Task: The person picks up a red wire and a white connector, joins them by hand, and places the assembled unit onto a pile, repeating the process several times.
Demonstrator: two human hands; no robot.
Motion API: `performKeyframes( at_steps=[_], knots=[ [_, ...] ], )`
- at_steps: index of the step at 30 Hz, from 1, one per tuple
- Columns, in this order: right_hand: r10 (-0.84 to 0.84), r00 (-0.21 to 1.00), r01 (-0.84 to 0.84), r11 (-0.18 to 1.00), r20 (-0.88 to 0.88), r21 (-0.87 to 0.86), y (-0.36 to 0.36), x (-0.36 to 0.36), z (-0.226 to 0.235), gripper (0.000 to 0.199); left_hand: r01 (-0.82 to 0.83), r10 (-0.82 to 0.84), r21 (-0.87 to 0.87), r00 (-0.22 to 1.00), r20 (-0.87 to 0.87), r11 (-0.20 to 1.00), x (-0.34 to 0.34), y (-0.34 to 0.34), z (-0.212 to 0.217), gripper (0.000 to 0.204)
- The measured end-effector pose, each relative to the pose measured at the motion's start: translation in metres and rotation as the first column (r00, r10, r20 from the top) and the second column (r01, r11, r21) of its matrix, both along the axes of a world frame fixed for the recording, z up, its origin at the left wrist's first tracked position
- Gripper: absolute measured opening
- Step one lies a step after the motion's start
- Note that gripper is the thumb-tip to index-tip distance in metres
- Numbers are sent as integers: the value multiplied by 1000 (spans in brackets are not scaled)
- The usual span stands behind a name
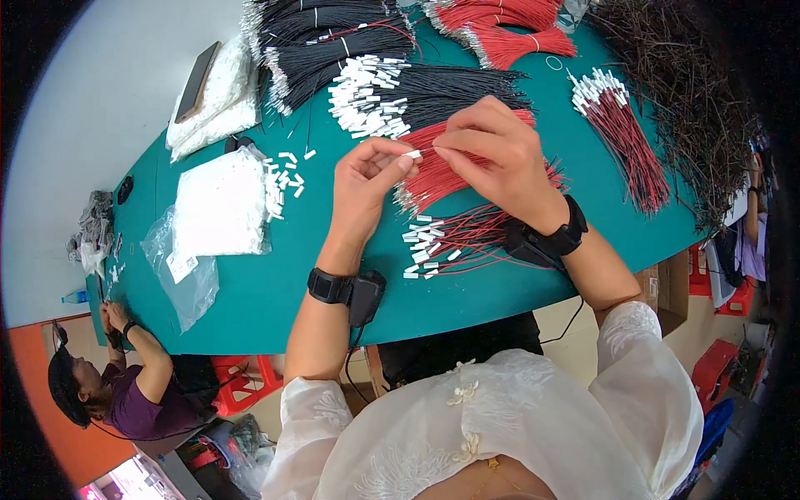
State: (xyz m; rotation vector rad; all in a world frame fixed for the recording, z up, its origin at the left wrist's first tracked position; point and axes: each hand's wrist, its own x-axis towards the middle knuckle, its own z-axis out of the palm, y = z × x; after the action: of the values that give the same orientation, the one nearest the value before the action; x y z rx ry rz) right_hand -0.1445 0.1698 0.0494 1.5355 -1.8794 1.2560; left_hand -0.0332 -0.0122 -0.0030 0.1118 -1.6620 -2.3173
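Observation:
My left hand [362, 187] pinches a small white plastic connector [413, 154] between thumb and forefinger. Close to its right, the thumb and fingers of my right hand [504, 158] are pressed together; what they hold, if anything, is too small to make out. Beneath both hands lies a bundle of red wires [427, 177] with bare metal tips. Nearer me, red wires with white connectors [427, 242] are spread on the green table [350, 312]. Beyond the hands rest black wires [458, 90] with white connectors on their left ends.
Loose white connectors [283, 179] lie beside a full plastic bag [221, 208] on the left. Farther off are black wire bundles [321, 54] and red ones [517, 42]. A tied red bundle [629, 150] and dark tangled wires [700, 108] lie right. Another person [125, 383] sits at left.

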Motion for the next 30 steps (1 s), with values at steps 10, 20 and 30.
performKeyframes(
  at_steps=[10, 20, 30],
  knots=[
    [91, 975, -108, 991, 201, 77, 1, -3, -3, 9, -38, 37, -46, 999, -22, 998, 0, 3, -2, 12],
    [104, 984, -105, 994, 144, -5, -4, -1, -13, 10, -43, 43, -17, 999, -16, 999, 0, 6, -3, 11],
    [117, 979, -113, 993, 169, -32, -8, 1, -17, 11, -23, 23, -1, 1000, -16, 1000, -1, 7, -4, 12]
  ],
)
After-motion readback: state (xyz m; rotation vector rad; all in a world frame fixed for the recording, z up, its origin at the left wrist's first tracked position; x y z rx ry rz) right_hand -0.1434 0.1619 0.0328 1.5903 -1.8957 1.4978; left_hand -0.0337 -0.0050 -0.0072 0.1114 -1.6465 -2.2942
